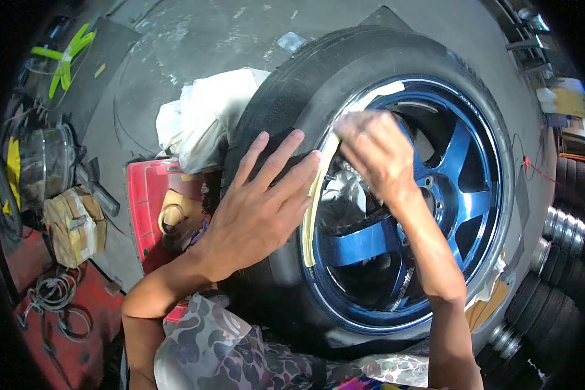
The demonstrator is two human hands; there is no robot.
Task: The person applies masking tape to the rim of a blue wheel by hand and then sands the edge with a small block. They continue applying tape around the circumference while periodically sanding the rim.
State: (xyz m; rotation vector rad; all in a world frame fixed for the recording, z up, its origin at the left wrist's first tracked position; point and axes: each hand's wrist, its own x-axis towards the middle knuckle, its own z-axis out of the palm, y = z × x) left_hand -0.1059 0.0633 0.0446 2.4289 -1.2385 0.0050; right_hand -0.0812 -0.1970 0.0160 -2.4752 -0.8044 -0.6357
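Observation:
A black tire (pixel 273 110) with a blue spoked rim (pixel 364 244) fills the middle of the view. Pale masking tape (pixel 310 227) runs along the rim's left and upper-left edge. My left hand (pixel 263 195) lies on the tire's sidewall with its fingers spread, the fingertips near the tape. Over the upper-left part of the rim, my right hand (pixel 377 153) has its fingers bent together at the tape; motion blurs them, and what they hold, if anything, cannot be made out.
A red tray (pixel 143 214) holding a tape roll (pixel 171 218) and a white cloth (pixel 208 110) are left of the tire. Farther left are a cardboard box (pixel 75 227) and coiled cable (pixel 55 292). Stacked tires (pixel 546 312) stand at right.

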